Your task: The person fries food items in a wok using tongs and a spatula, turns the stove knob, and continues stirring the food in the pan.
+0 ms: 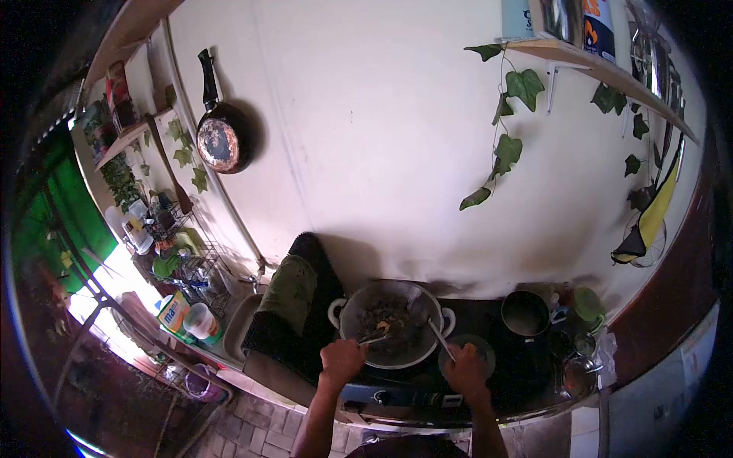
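Note:
A wide two-handled metal pot [351, 305] stands on the black stove, with dark chopped food [385, 317] inside. My left hand [343, 362] is closed at the pot's near left rim, around a thin metal utensil [373, 339] whose tip reaches the food; its exact kind is unclear. At the near right, my right hand [465, 366] grips the handle of a large metal spoon [440, 333]. The spoon's broad head rests inside the pot, toward the right wall. Beneath my right hand is a round, greyish lid or plate [487, 354], partly covered by the hand.
A dark saucepan [525, 314] sits right of the pot, near cups and a green container [587, 303]. A dark draped cloth [286, 294] stands at the left, beside the sink [243, 324]. One frying pan [222, 142] hangs on the wall; a shelf [595, 67] juts out upper right.

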`<state>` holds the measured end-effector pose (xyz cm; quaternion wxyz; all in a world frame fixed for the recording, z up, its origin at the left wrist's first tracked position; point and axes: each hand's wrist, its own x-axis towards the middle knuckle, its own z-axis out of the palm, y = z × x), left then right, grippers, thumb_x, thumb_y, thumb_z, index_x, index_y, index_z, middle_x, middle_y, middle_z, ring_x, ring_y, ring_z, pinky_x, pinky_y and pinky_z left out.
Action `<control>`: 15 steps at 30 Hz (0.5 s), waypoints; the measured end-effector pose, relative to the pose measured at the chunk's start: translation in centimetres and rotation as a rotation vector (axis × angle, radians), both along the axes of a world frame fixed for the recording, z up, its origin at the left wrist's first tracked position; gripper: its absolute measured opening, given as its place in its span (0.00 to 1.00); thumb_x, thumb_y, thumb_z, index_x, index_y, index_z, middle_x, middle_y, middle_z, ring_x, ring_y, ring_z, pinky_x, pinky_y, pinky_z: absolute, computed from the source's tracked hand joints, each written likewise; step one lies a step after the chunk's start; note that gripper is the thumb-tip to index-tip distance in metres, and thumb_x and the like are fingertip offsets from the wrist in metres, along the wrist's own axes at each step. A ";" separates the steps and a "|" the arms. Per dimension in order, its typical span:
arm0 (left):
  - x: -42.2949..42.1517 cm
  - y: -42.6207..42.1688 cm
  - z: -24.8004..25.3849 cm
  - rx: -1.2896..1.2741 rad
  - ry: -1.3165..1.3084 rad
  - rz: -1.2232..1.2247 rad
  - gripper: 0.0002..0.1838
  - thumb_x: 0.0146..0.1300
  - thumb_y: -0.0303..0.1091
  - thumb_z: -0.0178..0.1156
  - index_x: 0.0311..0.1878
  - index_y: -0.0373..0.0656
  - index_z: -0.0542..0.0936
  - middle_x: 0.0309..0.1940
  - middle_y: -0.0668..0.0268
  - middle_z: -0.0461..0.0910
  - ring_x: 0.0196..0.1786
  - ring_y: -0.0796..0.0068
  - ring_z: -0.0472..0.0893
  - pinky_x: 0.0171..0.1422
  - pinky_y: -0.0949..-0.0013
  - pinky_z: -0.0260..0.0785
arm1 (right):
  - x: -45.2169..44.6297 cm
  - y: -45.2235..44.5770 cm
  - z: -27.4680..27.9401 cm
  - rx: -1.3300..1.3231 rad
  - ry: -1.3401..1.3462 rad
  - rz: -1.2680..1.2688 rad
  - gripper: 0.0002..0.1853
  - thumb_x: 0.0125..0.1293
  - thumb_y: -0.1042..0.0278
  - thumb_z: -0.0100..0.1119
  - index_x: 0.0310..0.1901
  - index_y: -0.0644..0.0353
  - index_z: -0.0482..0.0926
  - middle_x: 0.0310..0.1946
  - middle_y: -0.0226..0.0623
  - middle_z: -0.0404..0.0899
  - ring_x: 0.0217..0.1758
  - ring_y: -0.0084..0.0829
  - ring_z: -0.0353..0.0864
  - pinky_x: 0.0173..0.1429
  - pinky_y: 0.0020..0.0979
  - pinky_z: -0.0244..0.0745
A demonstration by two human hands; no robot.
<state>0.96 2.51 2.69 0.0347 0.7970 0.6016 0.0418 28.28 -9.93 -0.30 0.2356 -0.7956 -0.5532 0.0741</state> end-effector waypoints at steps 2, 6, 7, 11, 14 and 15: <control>-0.7 0.7 -0.8 0.030 -0.002 -0.009 0.23 0.70 0.55 0.57 0.35 0.44 0.88 0.33 0.53 0.88 0.38 0.51 0.89 0.40 0.49 0.81 | -0.5 -0.2 -1.8 -0.065 -0.103 0.019 0.20 0.64 0.62 0.59 0.58 0.47 0.83 0.41 0.51 0.84 0.49 0.55 0.84 0.53 0.51 0.80; -1.1 1.9 -1.5 -0.011 -0.034 0.059 0.24 0.69 0.56 0.58 0.36 0.44 0.89 0.36 0.52 0.88 0.39 0.51 0.89 0.42 0.50 0.81 | -1.9 -0.8 -1.0 -0.037 0.002 0.104 0.20 0.65 0.61 0.60 0.59 0.48 0.83 0.44 0.50 0.85 0.48 0.53 0.85 0.55 0.50 0.80; -1.2 2.0 -1.9 -0.013 -0.043 0.056 0.24 0.69 0.56 0.58 0.36 0.44 0.89 0.36 0.52 0.88 0.39 0.51 0.89 0.42 0.50 0.81 | -2.4 -1.0 0.6 -0.149 0.148 0.091 0.20 0.65 0.60 0.60 0.59 0.48 0.83 0.45 0.50 0.86 0.47 0.52 0.85 0.55 0.49 0.80; -1.3 2.7 -3.2 -0.157 -0.048 -0.035 0.25 0.68 0.58 0.59 0.41 0.43 0.89 0.39 0.51 0.88 0.43 0.48 0.89 0.47 0.50 0.81 | -2.5 -0.6 -0.4 -0.134 0.255 0.050 0.20 0.66 0.63 0.59 0.59 0.50 0.83 0.43 0.49 0.86 0.46 0.52 0.86 0.53 0.47 0.80; -1.4 2.9 -2.8 -0.197 -0.055 -0.098 0.25 0.68 0.57 0.59 0.41 0.43 0.89 0.38 0.50 0.88 0.43 0.48 0.89 0.48 0.49 0.81 | -2.5 -0.1 -1.3 0.030 0.336 -0.002 0.19 0.67 0.67 0.57 0.58 0.53 0.82 0.45 0.49 0.86 0.48 0.52 0.86 0.53 0.46 0.80; -1.6 2.9 -2.5 -0.188 -0.066 -0.111 0.25 0.68 0.57 0.59 0.40 0.43 0.89 0.36 0.50 0.88 0.42 0.48 0.89 0.46 0.49 0.81 | -2.6 0.0 -1.2 0.069 0.258 -0.007 0.19 0.67 0.68 0.57 0.58 0.54 0.82 0.46 0.49 0.86 0.50 0.52 0.86 0.54 0.46 0.80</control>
